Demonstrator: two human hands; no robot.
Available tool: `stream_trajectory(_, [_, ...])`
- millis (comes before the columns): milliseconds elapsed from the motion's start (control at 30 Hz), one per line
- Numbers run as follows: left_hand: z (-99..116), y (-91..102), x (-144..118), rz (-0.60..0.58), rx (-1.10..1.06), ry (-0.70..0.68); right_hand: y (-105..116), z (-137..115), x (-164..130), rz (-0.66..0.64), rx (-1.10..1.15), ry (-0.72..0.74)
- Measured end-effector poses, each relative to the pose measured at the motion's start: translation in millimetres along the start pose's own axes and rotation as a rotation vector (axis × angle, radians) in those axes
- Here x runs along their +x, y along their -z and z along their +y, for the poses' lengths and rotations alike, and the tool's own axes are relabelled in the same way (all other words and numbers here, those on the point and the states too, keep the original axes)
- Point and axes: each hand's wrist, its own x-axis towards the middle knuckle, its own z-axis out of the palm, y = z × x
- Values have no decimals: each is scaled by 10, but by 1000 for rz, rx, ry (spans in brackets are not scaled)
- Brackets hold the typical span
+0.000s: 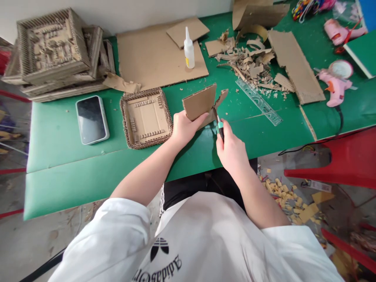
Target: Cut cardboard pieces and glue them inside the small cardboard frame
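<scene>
Between the two hands, above the green table (73, 164), a cardboard piece (200, 102) was held tilted on edge. The left hand (184, 128) was closed on its lower left corner, thumb across the near face, so the piece rose up and to the right from that hand. The right hand (230, 150) was wrapped shut around a craft knife (219, 125) with a teal collar; its blade pointed up and away from the hand and met the right edge of the cardboard piece, where a narrow flap (221, 97) stood partly parted from the rest.

Just left of the left hand lay a square cardboard tray (146, 117) with a corrugated rim and small strips glued inside. Farther left of it rested a phone (92, 119), face up and dark. Beyond the tray, away from the hands, a large cardboard sheet (152, 58) lay flat, with a white glue bottle (189, 50) standing upright on it. At the far left a stack of finished cardboard frames (55, 51) was piled.

Up and to the right of the right hand lay a clear ruler (258, 102), set at a slant, and past it a heap of cardboard scraps (252, 64). Well to the right sat a pink glue gun (333, 84), its cord trailing off the table edge.
</scene>
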Motion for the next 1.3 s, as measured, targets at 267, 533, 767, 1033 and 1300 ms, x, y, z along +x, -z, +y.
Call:
stream_trajectory(267, [-19, -7, 15, -22, -60, 16, -6, 57, -1, 10, 84, 23])
stream_trajectory(533, [-17, -8, 19, -25, -89, 14, 8, 42, -17, 1, 48, 16])
stream_trajectory(767, [-5, -16, -24, -6, -20, -35, 53, -26, 0, -21, -30, -21])
stream_trajectory(1033, [-77, 1, 32, 8, 62, -243, 378, -8, 106, -160, -81, 43])
stream_trajectory(1300, [-93, -5, 23, 4, 99, -216, 470, 78, 174, -243, 21, 41])
